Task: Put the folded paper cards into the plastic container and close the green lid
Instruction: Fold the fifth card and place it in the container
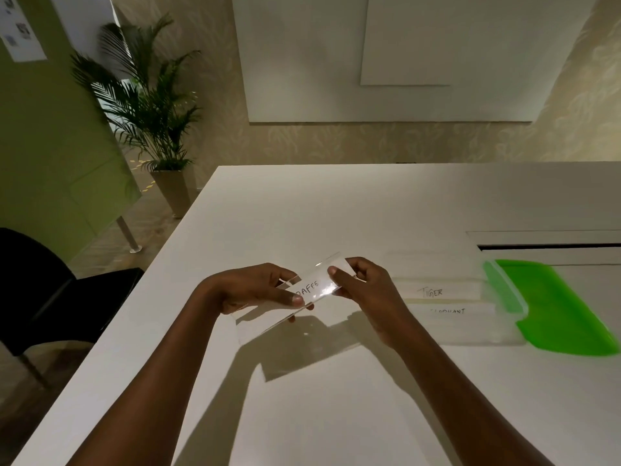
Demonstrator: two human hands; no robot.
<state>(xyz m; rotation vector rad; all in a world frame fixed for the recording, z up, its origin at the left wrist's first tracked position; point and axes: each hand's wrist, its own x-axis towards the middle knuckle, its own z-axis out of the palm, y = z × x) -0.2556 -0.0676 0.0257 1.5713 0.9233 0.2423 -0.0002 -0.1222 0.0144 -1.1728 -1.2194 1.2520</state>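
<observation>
Hands work together over the white tabletop: left hand and right hand both pinch one folded card in its clear holder. Rightward, the plastic container already holds lettered cards, green lid off beside it; next, probably, carry this card over and lower it in

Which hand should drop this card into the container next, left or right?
Right, probably. The right hand grips the card on the end nearer the plastic container, which lies to its right; the left hand would have to cross over.
</observation>
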